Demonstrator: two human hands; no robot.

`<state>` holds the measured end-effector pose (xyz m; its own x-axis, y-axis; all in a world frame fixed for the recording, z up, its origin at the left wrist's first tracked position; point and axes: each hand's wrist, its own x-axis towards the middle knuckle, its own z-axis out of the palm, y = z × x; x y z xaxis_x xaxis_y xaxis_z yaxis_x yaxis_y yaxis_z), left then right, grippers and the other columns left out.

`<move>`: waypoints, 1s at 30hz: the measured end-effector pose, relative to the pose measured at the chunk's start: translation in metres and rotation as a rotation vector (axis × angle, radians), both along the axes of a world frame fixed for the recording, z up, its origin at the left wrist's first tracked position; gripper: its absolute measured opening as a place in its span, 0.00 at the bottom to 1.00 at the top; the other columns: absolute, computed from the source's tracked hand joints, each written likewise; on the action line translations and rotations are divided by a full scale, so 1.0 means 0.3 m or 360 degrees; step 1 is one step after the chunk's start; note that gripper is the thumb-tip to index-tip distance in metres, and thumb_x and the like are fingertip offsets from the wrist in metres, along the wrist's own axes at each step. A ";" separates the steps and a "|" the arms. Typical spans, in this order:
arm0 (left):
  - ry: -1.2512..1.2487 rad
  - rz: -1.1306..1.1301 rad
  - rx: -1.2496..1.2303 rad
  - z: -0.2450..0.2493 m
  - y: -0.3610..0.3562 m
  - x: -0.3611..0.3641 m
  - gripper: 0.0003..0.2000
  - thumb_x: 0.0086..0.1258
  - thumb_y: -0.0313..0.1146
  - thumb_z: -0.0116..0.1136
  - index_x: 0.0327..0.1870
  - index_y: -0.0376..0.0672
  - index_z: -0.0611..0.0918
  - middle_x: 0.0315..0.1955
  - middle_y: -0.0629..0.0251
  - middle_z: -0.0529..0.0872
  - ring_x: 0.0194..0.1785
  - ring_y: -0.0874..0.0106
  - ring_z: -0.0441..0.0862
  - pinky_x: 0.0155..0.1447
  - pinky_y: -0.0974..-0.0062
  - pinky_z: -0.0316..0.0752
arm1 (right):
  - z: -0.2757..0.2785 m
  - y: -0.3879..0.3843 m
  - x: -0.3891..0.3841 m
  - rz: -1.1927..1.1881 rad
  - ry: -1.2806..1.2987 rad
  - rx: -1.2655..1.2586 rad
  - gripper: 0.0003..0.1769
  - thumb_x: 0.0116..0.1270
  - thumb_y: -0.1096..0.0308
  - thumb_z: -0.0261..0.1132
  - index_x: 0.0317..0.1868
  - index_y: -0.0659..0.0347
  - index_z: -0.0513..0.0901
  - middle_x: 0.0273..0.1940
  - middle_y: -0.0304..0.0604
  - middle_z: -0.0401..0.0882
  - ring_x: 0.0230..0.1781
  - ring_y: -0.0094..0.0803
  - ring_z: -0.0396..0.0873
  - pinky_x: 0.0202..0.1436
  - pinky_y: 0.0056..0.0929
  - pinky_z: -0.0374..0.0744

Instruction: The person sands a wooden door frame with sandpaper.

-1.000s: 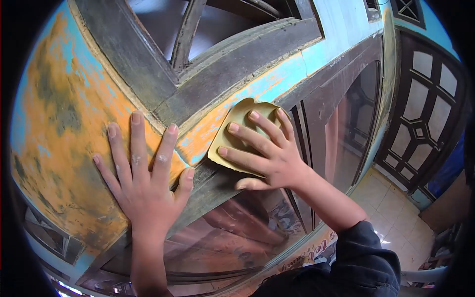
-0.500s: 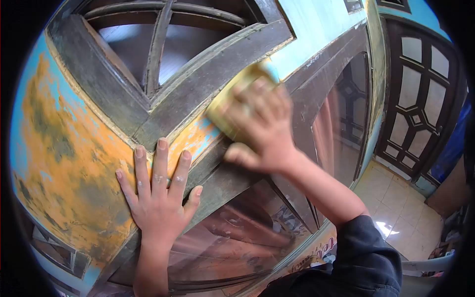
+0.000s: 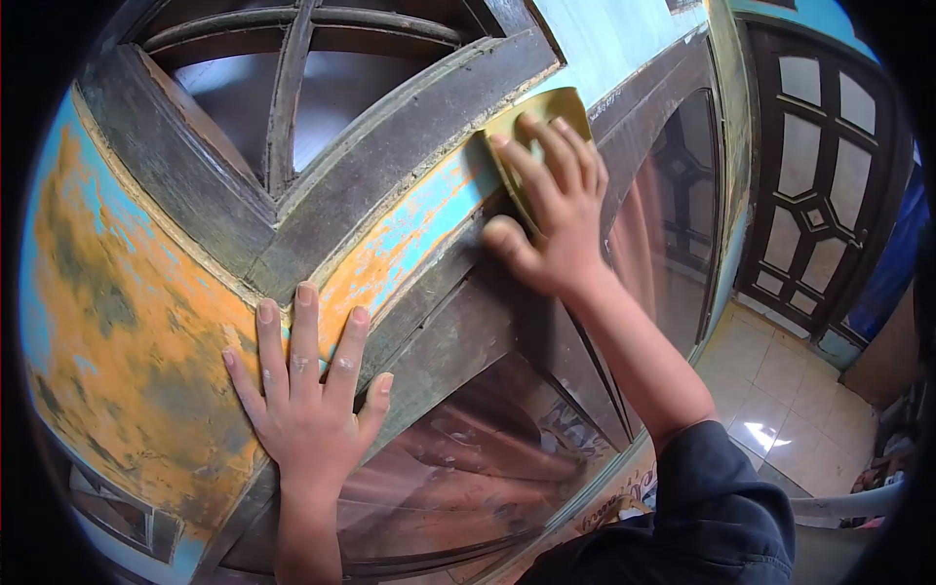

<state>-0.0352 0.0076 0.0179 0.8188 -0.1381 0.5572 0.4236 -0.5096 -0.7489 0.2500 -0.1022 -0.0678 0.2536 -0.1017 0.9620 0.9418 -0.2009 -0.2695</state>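
My right hand [image 3: 561, 210] holds a yellow-green sheet [image 3: 538, 112], flat and a little curled, against the strip of wall [image 3: 419, 219] between two dark wooden frames. That strip shows patchy light blue and orange paint. My left hand [image 3: 314, 409] lies with fingers spread on the orange and grey worn wall [image 3: 146, 331] and the wood beside it, holding nothing. Just above its fingertips is the lower corner of the upper window frame [image 3: 273, 229]. The underside of the sheet is hidden.
Below the strip is a glass window [image 3: 468, 458] with pinkish curtains behind it. A dark door with pale panels [image 3: 809, 185] stands at the right, above a tiled floor [image 3: 790, 400]. Blue material [image 3: 889, 273] hangs beside the door.
My right hand has moved up and to the right along the strip with the sheet, uncovering more blue and orange paint. My left hand stays on the wall; the view has shifted slightly.
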 end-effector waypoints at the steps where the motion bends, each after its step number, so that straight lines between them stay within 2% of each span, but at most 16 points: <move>1: 0.0000 0.0003 0.0003 0.003 -0.002 0.001 0.29 0.76 0.58 0.50 0.78 0.68 0.71 0.81 0.60 0.63 0.82 0.46 0.58 0.82 0.33 0.41 | -0.008 0.010 -0.063 0.0050 -0.0066 -0.0089 0.40 0.67 0.27 0.60 0.73 0.39 0.77 0.77 0.45 0.66 0.81 0.50 0.56 0.83 0.60 0.42; 4: -0.0003 0.0007 0.0021 0.004 -0.002 0.004 0.29 0.76 0.59 0.49 0.77 0.68 0.71 0.81 0.60 0.64 0.82 0.46 0.59 0.81 0.34 0.42 | -0.058 0.029 -0.147 0.0170 -0.0655 -0.0399 0.40 0.69 0.23 0.53 0.72 0.36 0.77 0.77 0.42 0.66 0.82 0.48 0.55 0.84 0.59 0.42; 5: -0.0001 0.0012 0.0026 0.003 -0.002 0.003 0.29 0.76 0.59 0.49 0.77 0.68 0.72 0.81 0.60 0.64 0.82 0.46 0.59 0.81 0.34 0.42 | -0.044 0.008 -0.086 0.0037 -0.0571 -0.0469 0.38 0.69 0.26 0.56 0.72 0.35 0.77 0.78 0.41 0.65 0.82 0.47 0.55 0.84 0.59 0.43; 8: -0.0011 -0.0020 0.0018 0.001 -0.003 0.001 0.28 0.76 0.59 0.49 0.76 0.67 0.72 0.81 0.60 0.65 0.82 0.46 0.59 0.81 0.34 0.43 | 0.004 -0.028 0.041 0.0003 0.0048 -0.0042 0.40 0.65 0.28 0.62 0.72 0.38 0.77 0.77 0.44 0.66 0.81 0.49 0.56 0.83 0.60 0.44; 9: -0.0018 -0.0015 0.0022 0.001 -0.004 0.002 0.28 0.77 0.59 0.49 0.76 0.67 0.72 0.81 0.60 0.65 0.82 0.47 0.59 0.81 0.34 0.43 | 0.013 -0.025 -0.018 -0.0012 -0.0007 -0.0058 0.39 0.66 0.28 0.61 0.71 0.39 0.78 0.77 0.45 0.67 0.80 0.50 0.56 0.84 0.57 0.43; 13: -0.0036 -0.0012 0.0045 0.001 -0.004 0.003 0.26 0.77 0.60 0.47 0.74 0.69 0.75 0.79 0.62 0.68 0.81 0.49 0.61 0.82 0.36 0.42 | -0.044 0.000 -0.093 0.0144 -0.0708 -0.0394 0.34 0.71 0.27 0.56 0.71 0.30 0.77 0.77 0.39 0.67 0.80 0.47 0.59 0.84 0.56 0.47; 14: -0.0051 -0.0009 0.0034 -0.001 -0.003 0.002 0.26 0.78 0.60 0.47 0.73 0.70 0.76 0.79 0.63 0.69 0.81 0.50 0.62 0.82 0.37 0.41 | -0.020 -0.040 -0.022 0.0044 -0.0521 -0.0446 0.32 0.73 0.31 0.56 0.71 0.34 0.77 0.75 0.40 0.69 0.79 0.47 0.60 0.84 0.54 0.49; 16: -0.0038 -0.0008 0.0032 -0.001 -0.004 -0.006 0.26 0.78 0.60 0.46 0.73 0.70 0.77 0.79 0.63 0.69 0.81 0.50 0.63 0.82 0.37 0.41 | 0.017 -0.049 0.136 -0.0155 -0.0105 -0.0025 0.35 0.72 0.31 0.58 0.72 0.36 0.77 0.75 0.42 0.69 0.77 0.47 0.62 0.83 0.56 0.51; 17: -0.0035 -0.0014 0.0031 0.000 -0.004 -0.007 0.26 0.78 0.61 0.46 0.73 0.70 0.77 0.79 0.63 0.69 0.81 0.50 0.63 0.82 0.37 0.42 | 0.029 -0.061 0.158 -0.0154 -0.0008 0.0053 0.37 0.70 0.30 0.59 0.73 0.39 0.76 0.74 0.43 0.70 0.76 0.48 0.64 0.82 0.55 0.52; 20: -0.0012 -0.0012 0.0063 0.001 0.001 -0.007 0.27 0.78 0.62 0.45 0.75 0.67 0.74 0.80 0.60 0.66 0.82 0.47 0.60 0.81 0.35 0.44 | 0.011 -0.051 -0.008 -0.0006 -0.0292 -0.0213 0.38 0.70 0.29 0.59 0.73 0.38 0.76 0.74 0.41 0.70 0.77 0.47 0.62 0.82 0.54 0.52; 22: -0.0024 -0.0005 0.0060 0.000 0.000 -0.005 0.27 0.78 0.62 0.45 0.75 0.67 0.75 0.80 0.60 0.67 0.82 0.48 0.60 0.81 0.35 0.44 | -0.010 -0.048 -0.016 0.0130 -0.0580 -0.0386 0.36 0.69 0.30 0.61 0.72 0.36 0.77 0.75 0.39 0.69 0.79 0.47 0.60 0.83 0.52 0.51; 24: -0.0019 -0.0016 0.0057 -0.002 -0.001 -0.007 0.27 0.78 0.61 0.46 0.74 0.67 0.75 0.79 0.60 0.67 0.82 0.48 0.60 0.81 0.36 0.44 | 0.010 -0.059 0.104 -0.0147 -0.0360 -0.0258 0.33 0.70 0.36 0.64 0.71 0.36 0.77 0.75 0.40 0.70 0.78 0.49 0.61 0.82 0.52 0.53; 26: -0.0020 -0.0037 0.0052 0.004 -0.003 -0.006 0.27 0.78 0.61 0.47 0.74 0.66 0.75 0.79 0.60 0.68 0.82 0.49 0.60 0.82 0.36 0.45 | 0.047 -0.065 0.203 -0.0116 0.0015 0.0139 0.30 0.70 0.48 0.66 0.71 0.42 0.77 0.75 0.44 0.69 0.77 0.53 0.62 0.80 0.54 0.56; 28: -0.0021 -0.0116 -0.0019 0.004 -0.005 0.001 0.27 0.78 0.60 0.48 0.74 0.64 0.75 0.79 0.60 0.68 0.82 0.50 0.61 0.82 0.37 0.45 | 0.051 -0.039 0.143 -0.0088 0.0009 0.0218 0.31 0.69 0.56 0.67 0.73 0.45 0.76 0.75 0.45 0.69 0.76 0.54 0.62 0.79 0.57 0.57; 30: -0.0032 -0.0213 -0.0086 0.006 -0.005 -0.004 0.27 0.77 0.59 0.51 0.73 0.62 0.76 0.78 0.60 0.70 0.81 0.50 0.62 0.81 0.37 0.47 | 0.048 -0.030 0.015 0.0037 -0.0143 0.0010 0.34 0.65 0.66 0.70 0.73 0.45 0.76 0.74 0.46 0.70 0.76 0.55 0.64 0.79 0.59 0.60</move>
